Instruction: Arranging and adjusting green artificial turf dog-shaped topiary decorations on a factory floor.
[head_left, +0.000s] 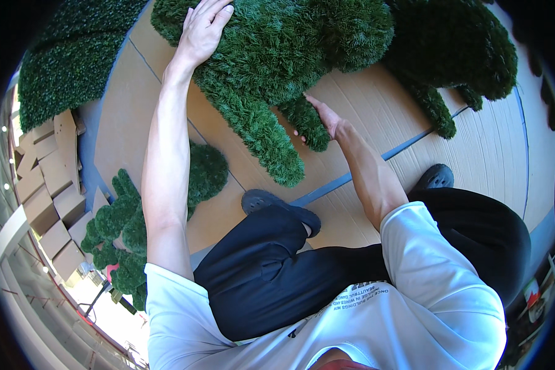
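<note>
A large animal-shaped figure covered in green artificial grass (268, 52) lies in front of me, with a rounded head part and leg-like limbs pointing toward me. My left hand (201, 32) rests on its upper left side, fingers stretched out over the grass. Lower down, my right hand (327, 117) is wrapped around the short limb (308, 126); fingertips show on that limb's left side, while the rest of the fingers are hidden behind it. Beside it, a longer limb (259, 139) is untouched by either hand.
Cardboard sheets (364, 98) cover the floor, with grey tape along the seams. Another grass-covered figure (456, 49) stands at far right. Smaller grass pieces (123, 228) lie left of my arm. A grass panel (74, 61) and cardboard boxes (55, 191) are further left.
</note>
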`<control>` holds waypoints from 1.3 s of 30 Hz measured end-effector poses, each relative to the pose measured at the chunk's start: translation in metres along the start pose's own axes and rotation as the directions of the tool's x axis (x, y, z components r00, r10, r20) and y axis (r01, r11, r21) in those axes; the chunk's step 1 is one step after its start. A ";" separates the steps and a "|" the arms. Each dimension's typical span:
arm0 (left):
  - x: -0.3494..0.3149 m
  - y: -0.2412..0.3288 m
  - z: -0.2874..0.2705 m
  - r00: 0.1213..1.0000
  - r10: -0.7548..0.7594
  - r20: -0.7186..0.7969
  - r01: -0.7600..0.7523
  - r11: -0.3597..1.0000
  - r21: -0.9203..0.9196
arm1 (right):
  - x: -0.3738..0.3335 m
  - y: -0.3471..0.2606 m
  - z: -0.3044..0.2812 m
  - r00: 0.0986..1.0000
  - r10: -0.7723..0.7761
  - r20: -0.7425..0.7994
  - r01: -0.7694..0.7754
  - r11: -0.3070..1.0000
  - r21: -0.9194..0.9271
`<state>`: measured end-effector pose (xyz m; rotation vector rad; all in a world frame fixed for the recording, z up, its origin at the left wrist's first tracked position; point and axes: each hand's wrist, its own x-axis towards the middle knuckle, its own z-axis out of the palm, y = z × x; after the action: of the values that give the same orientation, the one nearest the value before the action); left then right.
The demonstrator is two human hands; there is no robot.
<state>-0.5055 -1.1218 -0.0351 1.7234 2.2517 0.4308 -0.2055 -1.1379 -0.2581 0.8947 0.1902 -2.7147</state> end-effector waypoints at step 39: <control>-0.110 -0.109 0.082 0.656 -0.668 0.350 0.334 -0.159 -0.929 | -0.051 -0.073 0.063 0.489 -0.844 -0.218 -0.506 -0.071 -0.859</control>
<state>-0.5420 -1.2490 -0.1495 -0.0894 1.6187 1.5541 -0.2239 -1.0701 -0.1743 1.4458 2.4286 -0.8575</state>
